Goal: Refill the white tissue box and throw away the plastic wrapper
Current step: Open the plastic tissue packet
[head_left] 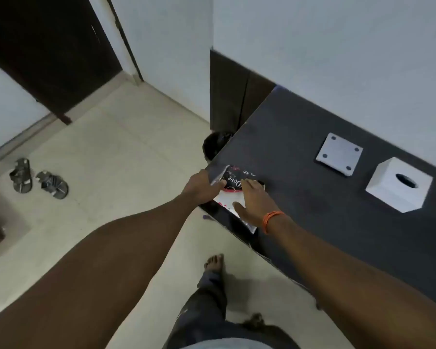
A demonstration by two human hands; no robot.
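Observation:
A plastic-wrapped tissue pack (pixel 233 183), black and white with red marks, lies at the left edge of the dark table (pixel 312 222). My left hand (pixel 203 183) grips the wrapper's shiny left end at the table corner. My right hand (pixel 253 201) rests flat on top of the pack, fingers spread, an orange thread around its wrist. The white cube tissue box (pixel 398 186) with an oval slot stands on the table to the right, well apart from both hands. Its flat white base plate (pixel 339 153) with four dark feet lies just behind and left of it.
A black bin (pixel 215 144) sits on the floor beside the table's far left corner, partly hidden by the table. A pair of sandals (pixel 38 180) lies on the tiled floor at left. A dark door (pixel 48 51) stands at back left. My bare foot (pixel 214 264) is near the table edge.

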